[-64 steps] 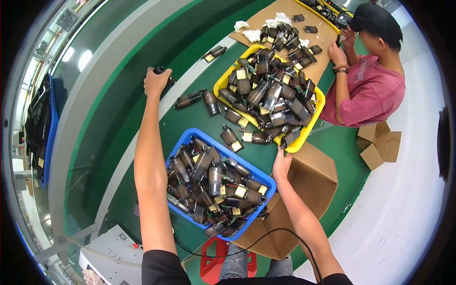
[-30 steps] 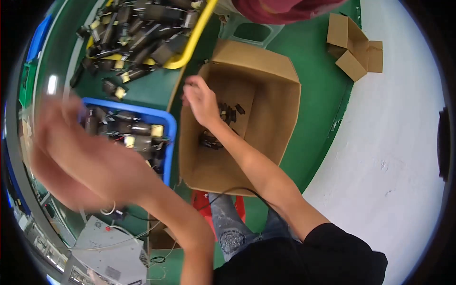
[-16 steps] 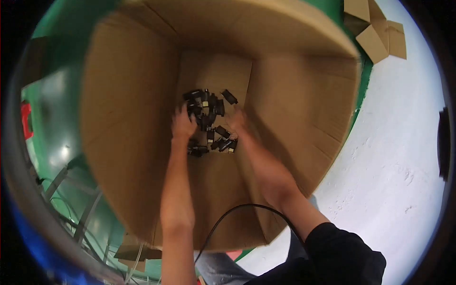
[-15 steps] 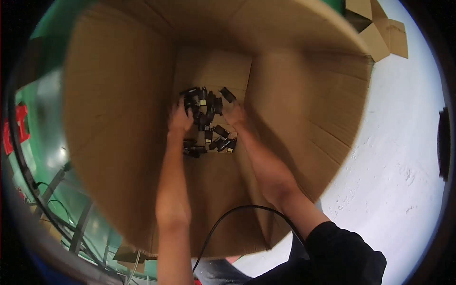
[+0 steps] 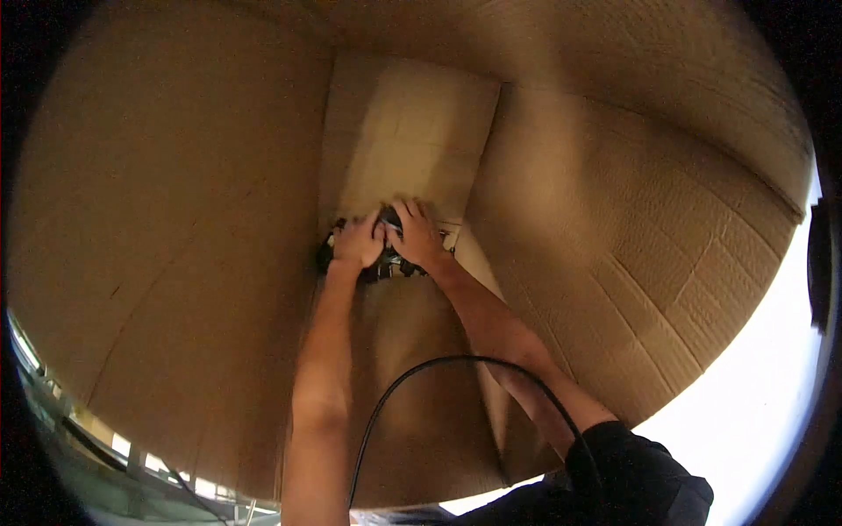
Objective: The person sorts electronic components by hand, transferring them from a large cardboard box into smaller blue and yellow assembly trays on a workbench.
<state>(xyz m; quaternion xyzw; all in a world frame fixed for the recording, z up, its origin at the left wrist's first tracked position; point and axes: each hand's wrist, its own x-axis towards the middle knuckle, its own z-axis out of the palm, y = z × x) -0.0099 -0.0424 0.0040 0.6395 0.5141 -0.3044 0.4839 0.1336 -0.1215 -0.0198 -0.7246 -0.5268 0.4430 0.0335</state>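
Both my hands are deep inside a tall brown cardboard box, close together over a heap of small black parts. Some parts have light or metallic ends; I cannot make out their exact kind. My left hand lies over the left side of the heap, its fingers spread and partly bent. Beside it, my right hand rests on the right side, fingers apart and pointing away from me. A dark part shows between the two hands. The palms and whatever lies under them are hidden.
The box walls rise high around both forearms, and the box floor shows beyond the hands. A black cable loops across the near side in front of my arms. Pale floor lies outside to the right, metal framing at lower left.
My view has dropped closer into the box. The hands have come together, and the scattered black parts are now bunched nearer to me, leaving the far box floor bare.
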